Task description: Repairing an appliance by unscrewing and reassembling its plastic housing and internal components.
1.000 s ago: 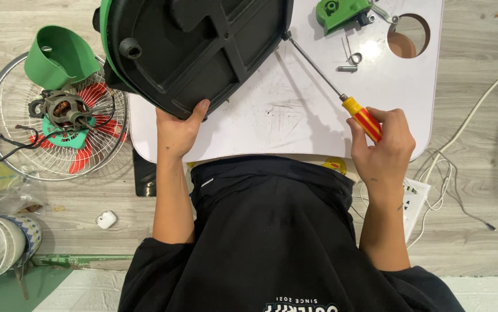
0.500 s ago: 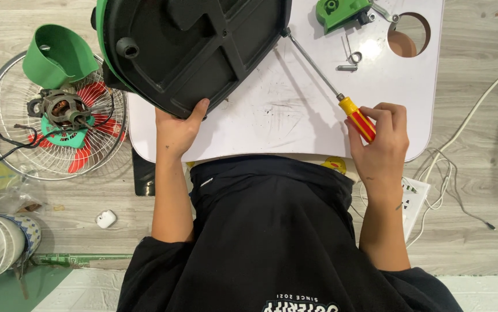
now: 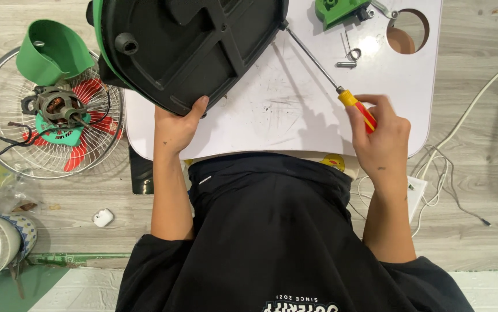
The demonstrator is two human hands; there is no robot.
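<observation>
Not much of that kind here tbh. No packages, signs or screens anywhere. Only thing close is a small round yellow sticker with a bit of red on it point(image 3: 334, 162), peeking out from under the near edge of the white tabletop point(image 3: 272, 115), just above the dark shirt.

White tabletop point(image 3: 272, 115), centre frame, bearing black fan base point(image 3: 191, 46), green part point(image 3: 338, 10), spring and screw point(image 3: 350, 56); wooden floor point(image 3: 480, 69) beneath.

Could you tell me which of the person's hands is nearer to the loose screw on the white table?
Right. The right hand holds the screwdriver just below the screw; the left hand grips the black base, farther off.
</observation>
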